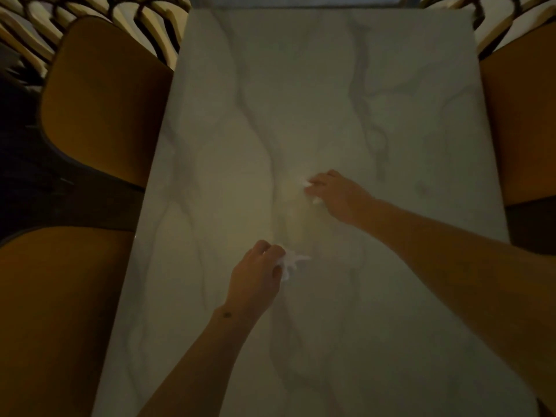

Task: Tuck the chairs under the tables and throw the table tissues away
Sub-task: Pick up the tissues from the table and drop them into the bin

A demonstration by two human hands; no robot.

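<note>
A long white marble table (301,100) runs away from me. Near its middle my left hand (255,278) is closed on a crumpled white tissue (290,261), which sticks out past the fingers and rests on the tabletop. Farther up, my right hand (337,194) is closed on a second white tissue (307,183); only small bits of it show at the fingertips. Orange chairs stand at the sides: one at far left (102,97), one at near left (54,311), one at right (523,121). Their seats reach the table's edges.
Behind the table, at the top corners, lies a dark and cream patterned floor (27,31). A dark gap separates the two left chairs. The scene is dim.
</note>
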